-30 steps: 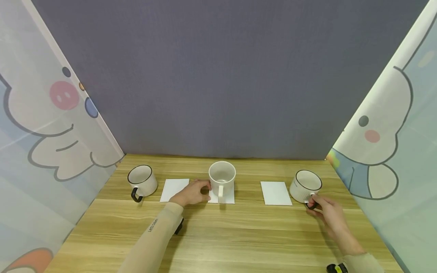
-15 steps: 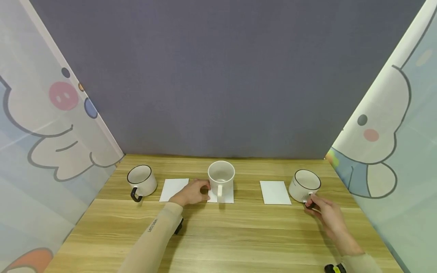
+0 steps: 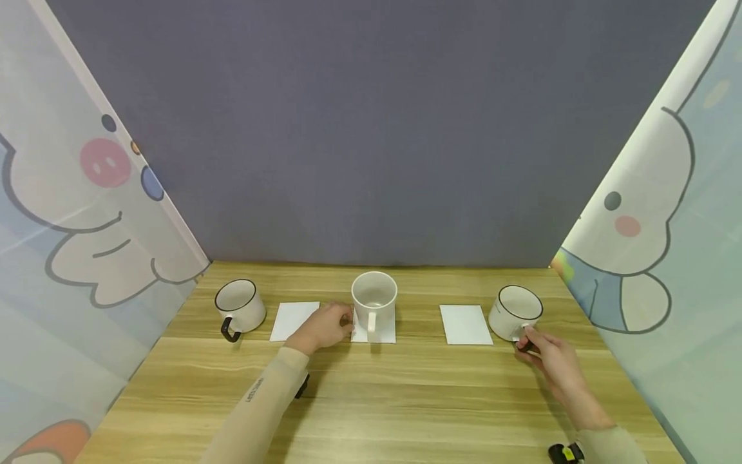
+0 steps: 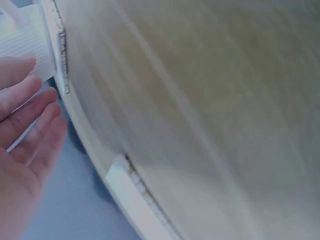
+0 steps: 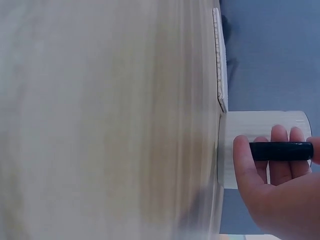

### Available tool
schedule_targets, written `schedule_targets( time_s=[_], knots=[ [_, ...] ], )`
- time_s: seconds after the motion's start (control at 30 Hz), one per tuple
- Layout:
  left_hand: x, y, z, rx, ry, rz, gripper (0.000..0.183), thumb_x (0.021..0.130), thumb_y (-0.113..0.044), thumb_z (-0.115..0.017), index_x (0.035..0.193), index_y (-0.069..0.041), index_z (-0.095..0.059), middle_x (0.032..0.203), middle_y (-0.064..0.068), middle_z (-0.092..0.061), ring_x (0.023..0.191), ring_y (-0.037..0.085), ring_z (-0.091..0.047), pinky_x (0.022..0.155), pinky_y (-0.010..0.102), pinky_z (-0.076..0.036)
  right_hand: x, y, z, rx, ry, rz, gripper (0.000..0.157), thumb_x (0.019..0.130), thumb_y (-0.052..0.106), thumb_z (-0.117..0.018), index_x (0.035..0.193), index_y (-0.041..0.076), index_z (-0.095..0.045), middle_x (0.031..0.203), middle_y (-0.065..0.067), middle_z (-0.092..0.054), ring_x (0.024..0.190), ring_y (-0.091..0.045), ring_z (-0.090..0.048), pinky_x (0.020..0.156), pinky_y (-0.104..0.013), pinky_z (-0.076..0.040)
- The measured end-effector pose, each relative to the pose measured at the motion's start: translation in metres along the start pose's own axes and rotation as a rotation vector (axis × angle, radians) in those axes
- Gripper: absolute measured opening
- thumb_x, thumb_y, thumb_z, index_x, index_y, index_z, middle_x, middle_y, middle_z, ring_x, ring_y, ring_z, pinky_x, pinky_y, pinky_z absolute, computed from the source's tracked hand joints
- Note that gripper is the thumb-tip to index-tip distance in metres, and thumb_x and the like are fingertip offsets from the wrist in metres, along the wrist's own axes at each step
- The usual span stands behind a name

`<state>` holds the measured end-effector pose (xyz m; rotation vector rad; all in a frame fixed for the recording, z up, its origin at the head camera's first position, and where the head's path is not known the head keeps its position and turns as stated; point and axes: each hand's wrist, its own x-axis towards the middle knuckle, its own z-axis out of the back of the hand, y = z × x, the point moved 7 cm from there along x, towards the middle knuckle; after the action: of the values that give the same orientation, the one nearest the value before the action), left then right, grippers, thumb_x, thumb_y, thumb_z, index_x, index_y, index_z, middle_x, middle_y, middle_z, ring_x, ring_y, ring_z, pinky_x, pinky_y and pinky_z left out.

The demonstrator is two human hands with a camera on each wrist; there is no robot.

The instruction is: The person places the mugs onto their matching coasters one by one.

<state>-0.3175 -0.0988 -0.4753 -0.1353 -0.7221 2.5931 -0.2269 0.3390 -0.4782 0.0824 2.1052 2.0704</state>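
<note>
The left hand [image 3: 326,325], fingers now closer together, leaves the white mug [image 3: 364,313] unheld (on its square [image 3: 386,334]), while the right hand [image 3: 554,362] still grips the rightmost mug's handle [image 5: 282,151].

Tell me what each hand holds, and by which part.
Right hand: the right mug, by its black handle. Left hand: nothing; it's beside the middle mug.

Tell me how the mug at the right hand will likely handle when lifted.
The mug looks evenly round, so it is probably stiff. Since the right hand grips the black handle on one side, it may tilt when raised. Standing upright on the wooden table, it seems unlikely to roll.
</note>
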Motion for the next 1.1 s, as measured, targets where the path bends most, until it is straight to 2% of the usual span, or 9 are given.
schedule_targets(
  time_s=[0.2, 0.3, 0.43, 0.57, 0.73, 0.93, 1.1],
  knots=[
    [-0.008, -0.009, 0.015, 0.099, -0.084, -0.011, 0.007, 0.095, -0.019, -0.069, 0.092, -0.013, -0.068, 0.098, 0.000, -0.067, 0.092, 0.021, -0.064, 0.077, 0.042, -0.055, 0.001, -0.001, 0.001, 0.002, -0.009, -0.018, 0.040, 0.105, 0.025, -0.056, 0.093, -0.012, -0.065, 0.086, -0.005, -0.063, 0.086, -0.015, -0.066, 0.082, -0.032, -0.058],
    [-0.013, -0.017, 0.024, 0.138, -0.160, -0.031, 0.006, 0.094, -0.017, -0.069, 0.091, -0.012, -0.066, 0.092, -0.001, -0.065, 0.075, 0.016, -0.061, 0.064, 0.037, -0.053, 0.000, -0.001, 0.001, -0.003, -0.014, -0.022, 0.040, 0.104, 0.026, -0.056, 0.093, -0.012, -0.064, 0.086, -0.005, -0.063, 0.086, -0.015, -0.066, 0.081, -0.032, -0.058],
    [-0.019, -0.027, 0.039, 0.176, -0.302, -0.054, 0.005, 0.092, -0.013, -0.066, 0.088, -0.011, -0.063, 0.080, -0.003, -0.058, 0.058, 0.011, -0.049, 0.050, 0.031, -0.044, 0.000, 0.000, 0.000, -0.013, -0.017, -0.022, 0.040, 0.105, 0.025, -0.056, 0.092, -0.012, -0.064, 0.086, -0.005, -0.064, 0.086, -0.014, -0.065, 0.082, -0.031, -0.058],
    [-0.023, -0.039, 0.054, 0.170, -0.469, -0.076, 0.003, 0.091, -0.009, -0.065, 0.090, -0.007, -0.066, 0.079, 0.000, -0.060, 0.058, 0.011, -0.050, 0.048, 0.028, -0.044, 0.000, 0.002, 0.000, -0.029, -0.021, -0.017, 0.041, 0.105, 0.026, -0.056, 0.092, -0.012, -0.064, 0.087, -0.005, -0.063, 0.086, -0.014, -0.065, 0.082, -0.032, -0.058],
    [-0.026, -0.062, 0.071, 0.135, -0.643, -0.166, 0.004, 0.089, -0.003, -0.067, 0.093, -0.003, -0.067, 0.081, 0.006, -0.066, 0.065, 0.016, -0.059, 0.049, 0.026, -0.048, -0.001, 0.002, 0.001, -0.029, -0.023, -0.014, 0.043, 0.104, 0.028, -0.056, 0.093, -0.013, -0.064, 0.087, -0.005, -0.063, 0.086, -0.015, -0.065, 0.083, -0.032, -0.058],
    [-0.031, -0.082, 0.084, 0.118, -0.764, -0.211, 0.003, 0.086, -0.003, -0.065, 0.088, -0.003, -0.067, 0.080, 0.007, -0.066, 0.069, 0.021, -0.062, 0.053, 0.031, -0.051, -0.001, 0.001, 0.000, -0.043, -0.010, -0.014, 0.043, 0.104, 0.029, -0.056, 0.093, -0.012, -0.064, 0.088, -0.005, -0.063, 0.088, -0.015, -0.065, 0.084, -0.032, -0.058],
    [-0.031, -0.093, 0.089, 0.066, -0.846, -0.273, 0.006, 0.086, -0.006, -0.062, 0.085, -0.003, -0.067, 0.077, 0.007, -0.064, 0.067, 0.022, -0.061, 0.056, 0.033, -0.051, -0.002, 0.002, 0.000, -0.039, -0.018, -0.019, 0.044, 0.104, 0.029, -0.056, 0.093, -0.013, -0.063, 0.087, -0.004, -0.063, 0.087, -0.015, -0.065, 0.082, -0.032, -0.058]
  ],
)
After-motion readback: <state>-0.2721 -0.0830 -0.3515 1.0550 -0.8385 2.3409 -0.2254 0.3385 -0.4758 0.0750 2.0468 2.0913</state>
